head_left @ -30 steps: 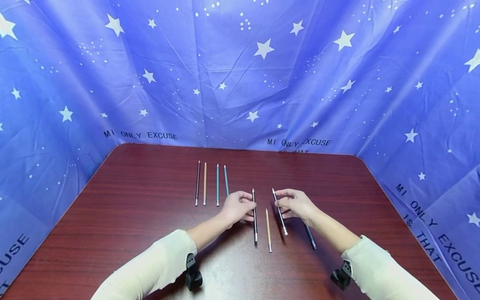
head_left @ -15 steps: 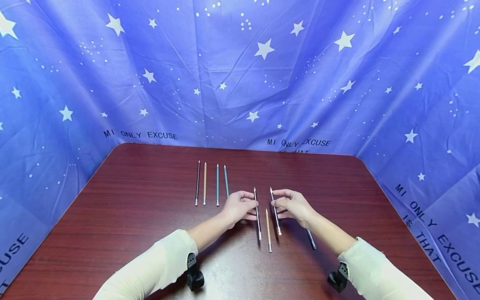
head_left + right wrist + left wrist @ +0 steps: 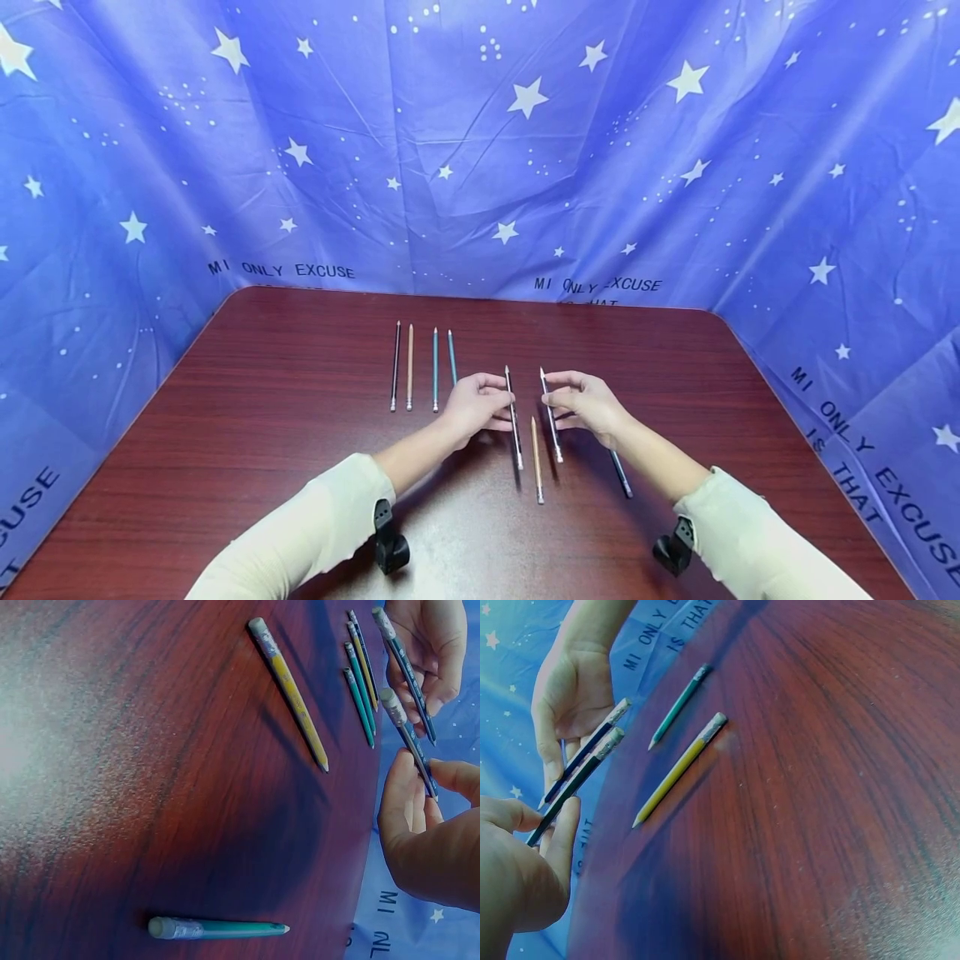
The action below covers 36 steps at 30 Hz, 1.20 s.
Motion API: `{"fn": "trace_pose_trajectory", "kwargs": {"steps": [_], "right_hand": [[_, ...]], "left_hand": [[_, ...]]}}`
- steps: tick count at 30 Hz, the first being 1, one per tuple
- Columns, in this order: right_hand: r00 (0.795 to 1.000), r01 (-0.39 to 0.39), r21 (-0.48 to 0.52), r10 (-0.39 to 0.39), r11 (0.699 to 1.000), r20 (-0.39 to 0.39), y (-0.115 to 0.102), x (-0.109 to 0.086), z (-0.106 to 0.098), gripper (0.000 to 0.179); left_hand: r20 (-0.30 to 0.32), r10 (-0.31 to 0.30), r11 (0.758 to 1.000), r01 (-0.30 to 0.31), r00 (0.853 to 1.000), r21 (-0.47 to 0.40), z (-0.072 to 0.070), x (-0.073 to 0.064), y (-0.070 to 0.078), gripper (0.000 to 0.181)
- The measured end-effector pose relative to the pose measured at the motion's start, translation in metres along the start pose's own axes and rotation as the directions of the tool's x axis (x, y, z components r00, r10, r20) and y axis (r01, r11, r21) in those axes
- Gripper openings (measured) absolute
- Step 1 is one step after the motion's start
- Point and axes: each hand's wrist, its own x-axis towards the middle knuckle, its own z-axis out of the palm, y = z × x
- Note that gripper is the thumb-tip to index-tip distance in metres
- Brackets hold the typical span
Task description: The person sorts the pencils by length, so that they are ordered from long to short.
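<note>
My left hand (image 3: 476, 407) pinches a dark pencil (image 3: 517, 442) between thumb and fingers, tip away from me and eraser end toward me. Across a small gap, a second dark pencil (image 3: 554, 437) is pinched by my right hand (image 3: 592, 407). Both pencils are lifted off the table, their shadows falling below, and they stand nearly parallel in the head view. On the wood between and below them lies a yellow pencil (image 3: 537, 467), seen large in the right wrist view (image 3: 292, 694). A green pencil (image 3: 232, 929) lies under my right forearm, partly hidden in the head view.
Farther left on the dark red table (image 3: 247, 433) lie a black pencil (image 3: 395, 367), a yellow pencil (image 3: 409, 367) and two teal pencils (image 3: 435, 367), the rightmost partly behind my left hand. A blue star-patterned cloth (image 3: 465, 208) hangs around the table's back and sides.
The right hand has moved slightly left with its pencil, narrowing the gap between the two held pencils. Both pencils have risen a little, and the left one has tilted slightly.
</note>
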Motion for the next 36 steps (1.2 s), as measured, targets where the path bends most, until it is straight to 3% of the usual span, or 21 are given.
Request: {"fn": "trace_pose_trajectory", "kwargs": {"steps": [14,25,36], "right_hand": [[1.0,0.0,0.01,0.0,1.0,0.009,-0.004,0.001,0.002,0.053],[1.0,-0.014,0.022,0.014,1.0,0.009,0.003,-0.002,0.0,0.053],[1.0,-0.018,0.019,0.018,1.0,0.005,0.006,-0.001,-0.002,0.054]], "left_hand": [[-0.059,0.017,1.0,-0.016,0.998,0.018,-0.013,0.011,0.008,0.035],[-0.138,0.058,0.996,-0.049,0.989,0.073,-0.029,0.029,0.013,0.034],[-0.199,0.068,0.991,-0.044,0.978,0.124,-0.04,0.044,0.019,0.033]]}}
